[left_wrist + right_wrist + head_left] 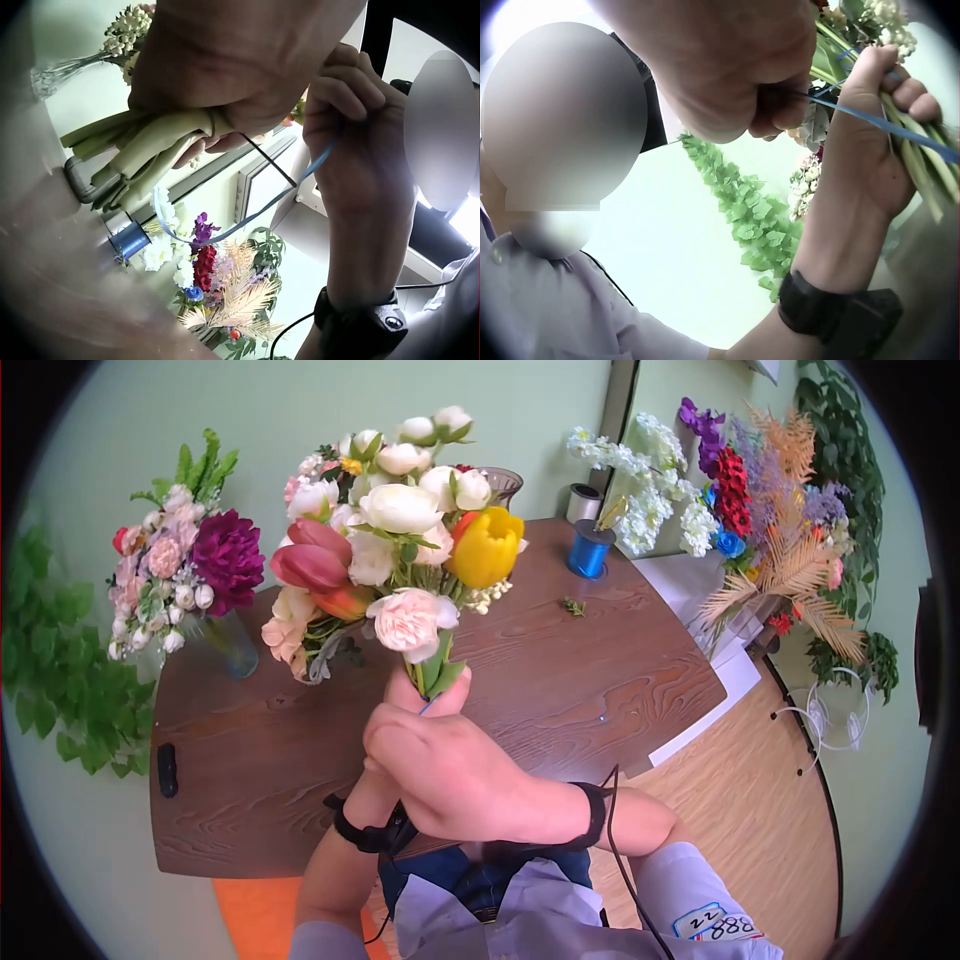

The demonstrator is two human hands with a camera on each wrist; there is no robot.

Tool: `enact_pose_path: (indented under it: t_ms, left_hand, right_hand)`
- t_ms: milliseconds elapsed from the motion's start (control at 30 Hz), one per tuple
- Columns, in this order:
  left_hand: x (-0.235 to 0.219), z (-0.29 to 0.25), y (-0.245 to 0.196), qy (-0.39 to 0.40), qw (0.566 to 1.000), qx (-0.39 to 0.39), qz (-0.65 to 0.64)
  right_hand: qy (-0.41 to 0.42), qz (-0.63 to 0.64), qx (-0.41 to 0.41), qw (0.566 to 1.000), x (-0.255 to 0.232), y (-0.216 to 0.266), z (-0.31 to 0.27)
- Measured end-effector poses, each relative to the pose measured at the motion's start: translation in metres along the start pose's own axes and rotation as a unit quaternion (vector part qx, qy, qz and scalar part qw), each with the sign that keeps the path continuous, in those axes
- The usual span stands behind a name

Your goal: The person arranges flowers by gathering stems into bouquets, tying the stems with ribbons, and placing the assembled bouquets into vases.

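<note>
A bouquet of white, pale pink, reddish and yellow flowers stands upright above both hands in the head view. My left hand grips its green stems below the blooms, fingers curled around them. Over the left wrist crosses my right hand, close to the body. Its curled fingers pinch a narrow blue ribbon, which runs from them to the stems. In the left wrist view, the ribbon hangs in a loose curve between the stems and the right hand. Part of the ribbon around the stems is hidden.
On the brown table are a blue ribbon spool, a small green sprig and a black object. A glass vase of flowers stands left; more arrangements stand right. A dark cable hangs beside the right forearm.
</note>
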State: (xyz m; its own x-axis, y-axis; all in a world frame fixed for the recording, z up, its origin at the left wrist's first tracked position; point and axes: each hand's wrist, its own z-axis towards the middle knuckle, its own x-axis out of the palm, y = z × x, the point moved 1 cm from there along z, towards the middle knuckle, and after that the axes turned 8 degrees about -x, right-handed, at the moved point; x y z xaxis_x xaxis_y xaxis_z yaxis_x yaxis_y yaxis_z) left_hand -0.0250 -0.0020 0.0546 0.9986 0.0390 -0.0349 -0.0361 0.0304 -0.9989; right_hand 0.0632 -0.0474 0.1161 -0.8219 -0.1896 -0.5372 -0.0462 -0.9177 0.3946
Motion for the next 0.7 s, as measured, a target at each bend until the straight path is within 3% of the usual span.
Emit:
enact_pose_path:
  t_ms: [100, 233, 333, 367, 533, 600, 633, 700]
  left_hand:
    - [-0.001, 0.001, 0.007, 0.001, 1.000, -0.012, -0.004]
    - [0.002, 0.006, 0.023, 0.068, 0.995, 0.069, -0.004]
    - [0.004, 0.008, 0.033, 0.102, 0.986, 0.130, -0.008]
    - [0.005, 0.008, 0.036, 0.111, 0.982, 0.150, -0.011]
    - [0.003, 0.013, 0.039, 0.141, 0.964, 0.224, -0.024]
    - [-0.004, 0.017, 0.036, 0.225, 0.967, 0.035, 0.114]
    - [-0.007, 0.015, 0.031, 0.217, 0.969, 0.037, 0.109]
    - [-0.003, 0.008, 0.016, 0.181, 0.980, 0.071, 0.041]
  right_hand:
    - [0.048, -0.042, 0.071, 0.995, 0.010, -0.005, 0.010]
    - [0.033, -0.182, 0.122, 0.975, 0.048, -0.041, 0.006]
    - [0.034, -0.352, 0.188, 0.916, 0.058, -0.056, 0.022]
    - [0.143, -0.190, 0.121, 0.964, 0.013, -0.038, 0.053]
    - [0.254, -0.197, 0.156, 0.934, 0.005, -0.044, 0.088]
    - [0.287, -0.205, 0.143, 0.925, 0.004, -0.040, 0.088]
    - [0.312, -0.214, 0.132, 0.916, 0.002, -0.038, 0.088]
    - [0.165, -0.223, -0.086, 0.957, -0.006, -0.020, 0.074]
